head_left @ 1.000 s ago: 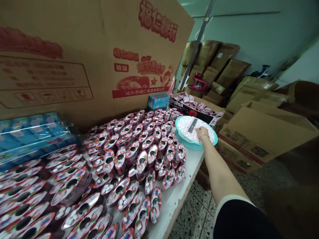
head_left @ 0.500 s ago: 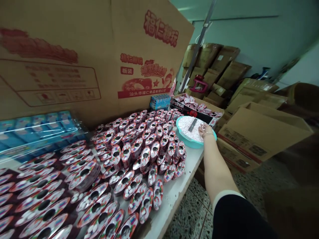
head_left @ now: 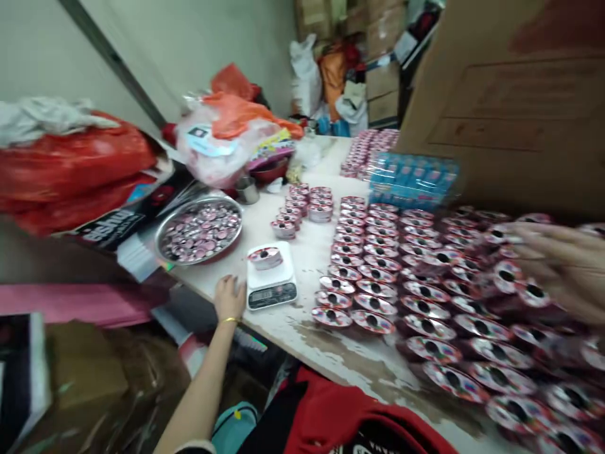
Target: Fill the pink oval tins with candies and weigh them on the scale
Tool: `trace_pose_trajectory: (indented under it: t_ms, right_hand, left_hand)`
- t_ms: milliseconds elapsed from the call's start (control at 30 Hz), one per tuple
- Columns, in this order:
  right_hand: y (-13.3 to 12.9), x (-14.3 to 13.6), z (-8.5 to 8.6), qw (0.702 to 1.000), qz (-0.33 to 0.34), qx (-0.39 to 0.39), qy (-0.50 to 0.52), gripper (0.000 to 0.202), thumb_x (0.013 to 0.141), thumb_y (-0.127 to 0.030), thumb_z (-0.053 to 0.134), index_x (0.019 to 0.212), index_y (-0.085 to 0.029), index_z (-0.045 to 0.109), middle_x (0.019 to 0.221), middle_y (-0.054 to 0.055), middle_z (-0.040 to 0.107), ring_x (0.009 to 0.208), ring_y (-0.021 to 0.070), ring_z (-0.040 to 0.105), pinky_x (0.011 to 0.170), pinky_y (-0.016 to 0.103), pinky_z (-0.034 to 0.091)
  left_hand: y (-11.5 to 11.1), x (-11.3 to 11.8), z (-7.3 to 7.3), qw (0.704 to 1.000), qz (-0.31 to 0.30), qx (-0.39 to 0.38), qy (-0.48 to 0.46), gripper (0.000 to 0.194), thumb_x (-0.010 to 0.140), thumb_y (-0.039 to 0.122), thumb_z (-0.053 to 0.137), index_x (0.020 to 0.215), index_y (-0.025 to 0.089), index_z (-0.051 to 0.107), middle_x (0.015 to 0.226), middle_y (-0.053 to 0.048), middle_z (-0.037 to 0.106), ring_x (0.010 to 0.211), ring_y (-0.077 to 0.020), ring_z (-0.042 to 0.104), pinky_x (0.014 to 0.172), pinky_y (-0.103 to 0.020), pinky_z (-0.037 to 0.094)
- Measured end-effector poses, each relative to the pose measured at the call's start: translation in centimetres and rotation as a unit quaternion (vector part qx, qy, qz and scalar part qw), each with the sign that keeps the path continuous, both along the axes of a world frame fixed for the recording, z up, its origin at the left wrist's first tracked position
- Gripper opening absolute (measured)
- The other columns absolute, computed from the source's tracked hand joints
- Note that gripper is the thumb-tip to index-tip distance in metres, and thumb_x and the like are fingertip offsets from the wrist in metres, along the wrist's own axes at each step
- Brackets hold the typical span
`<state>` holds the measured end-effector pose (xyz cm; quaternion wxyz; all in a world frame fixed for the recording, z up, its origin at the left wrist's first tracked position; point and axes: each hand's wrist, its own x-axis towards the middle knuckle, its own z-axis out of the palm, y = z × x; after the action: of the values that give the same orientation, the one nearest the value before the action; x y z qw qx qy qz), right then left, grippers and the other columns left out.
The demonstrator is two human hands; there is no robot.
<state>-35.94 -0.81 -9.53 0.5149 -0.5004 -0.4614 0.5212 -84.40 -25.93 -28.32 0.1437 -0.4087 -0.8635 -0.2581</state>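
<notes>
My left hand (head_left: 230, 297) is at the near table edge, beside the left side of a white kitchen scale (head_left: 273, 280). Its fingers look slightly apart, with nothing seen in them. On the scale platform rests one oval pink-and-red pack (head_left: 265, 256) with a dark hole in its top. Far right, my right hand (head_left: 562, 268) is smeared by motion above rows of the same oval packs (head_left: 428, 308). Whether it holds anything cannot be made out. A metal bowl (head_left: 236, 205) of small round pink pieces stands left of the scale.
Behind the scale stand short stacks of packs (head_left: 320, 205) and a metal cup (head_left: 248, 190). Blue boxes in clear film (head_left: 411, 180) lean by a large carton (head_left: 515, 107). Red bags (head_left: 75, 170) lie over a box at left; plastic bags (head_left: 227, 142) pile at the back.
The view has swung left, bringing in the scale, metal bowl and my left hand. My right hand has left the turquoise basin of white pellets, which is out of view, and is over the packs.
</notes>
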Motion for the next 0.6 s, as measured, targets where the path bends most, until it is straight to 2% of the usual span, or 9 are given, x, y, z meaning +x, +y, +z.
trace_pose_trajectory:
  t_ms: [67,167,233,300,367,433,500,600]
  right_hand:
    - [-1.4,-8.1,0.6,0.990,0.139,-0.033,-0.005,0.001,0.072,-0.022,0.071,0.073,-0.021,0.071,0.076,0.007,0.063,0.058,0.0045,0.056,0.051,0.024,0.042]
    - [-4.3,-20.2,0.0,0.937,0.348,-0.035,-0.005,0.009,0.068,-0.020,0.070,0.076,-0.016,0.069,0.051,-0.004,0.049,0.043,0.0040,0.041,0.040,0.019,0.031]
    - [-5.8,-27.0,-1.3,0.908,0.417,-0.015,-0.030,0.006,0.072,-0.019,0.065,0.074,-0.014,0.065,0.045,-0.008,0.042,0.040,0.0045,0.035,0.039,0.018,0.028]
    - [-6.7,-31.9,-2.9,0.883,0.458,0.022,-0.104,0.006,0.075,-0.014,0.060,0.074,-0.012,0.065,0.044,-0.008,0.043,0.040,0.0054,0.036,0.042,0.019,0.031]
    - [-7.2,-35.0,-4.3,0.854,0.472,0.095,-0.199,0.009,0.077,-0.010,0.057,0.075,-0.012,0.066,0.048,-0.006,0.050,0.045,0.0070,0.043,0.048,0.020,0.036]
    - [-7.2,-36.6,-5.3,0.822,0.473,0.162,-0.272,0.010,0.077,-0.009,0.059,0.075,-0.012,0.068,0.057,-0.003,0.058,0.054,0.0091,0.052,0.056,0.021,0.041]
    - [-7.1,-37.2,-5.9,0.796,0.475,0.204,-0.315,0.008,0.076,-0.009,0.062,0.075,-0.013,0.069,0.069,0.001,0.064,0.064,0.0113,0.057,0.065,0.023,0.043]
    - [-6.8,-37.2,-6.4,0.759,0.474,0.258,-0.364,0.008,0.075,-0.010,0.064,0.079,-0.013,0.070,0.083,0.004,0.065,0.075,0.0132,0.057,0.072,0.025,0.043]
  left_hand:
    - [-0.8,-0.9,-0.7,1.000,0.012,-0.002,-0.001,0.032,0.086,0.037,0.052,0.106,0.014,0.061,0.108,-0.016,0.056,0.108,-0.0288,0.051,0.094,-0.045,0.042]
    - [-0.1,-1.0,-1.9,1.000,0.007,0.014,-0.013,0.033,0.085,0.038,0.051,0.108,0.015,0.061,0.110,-0.015,0.056,0.108,-0.0288,0.050,0.095,-0.043,0.041]
    - [0.1,-1.0,-2.2,0.999,0.008,0.021,-0.024,0.034,0.086,0.039,0.050,0.108,0.016,0.062,0.110,-0.015,0.056,0.109,-0.0290,0.050,0.095,-0.043,0.040]
    - [-0.1,-1.0,-2.3,0.999,0.009,0.023,-0.034,0.035,0.086,0.040,0.050,0.108,0.015,0.061,0.110,-0.015,0.056,0.110,-0.0292,0.049,0.095,-0.043,0.040]
    - [-0.3,-1.1,-2.3,0.999,0.010,0.025,-0.039,0.035,0.086,0.040,0.051,0.109,0.016,0.061,0.111,-0.015,0.056,0.110,-0.0293,0.048,0.095,-0.043,0.040]
    - [-0.4,-1.1,-2.3,0.999,0.010,0.027,-0.043,0.035,0.086,0.040,0.051,0.109,0.016,0.061,0.112,-0.015,0.056,0.110,-0.0294,0.048,0.095,-0.043,0.040]
    - [-0.5,-1.1,-2.3,0.998,0.009,0.030,-0.045,0.035,0.086,0.041,0.051,0.109,0.017,0.061,0.112,-0.014,0.056,0.111,-0.0293,0.048,0.095,-0.043,0.040]
    - [-0.4,-1.0,-2.5,0.998,0.009,0.035,-0.046,0.035,0.087,0.041,0.051,0.109,0.017,0.061,0.112,-0.013,0.056,0.110,-0.0284,0.048,0.096,-0.042,0.039]
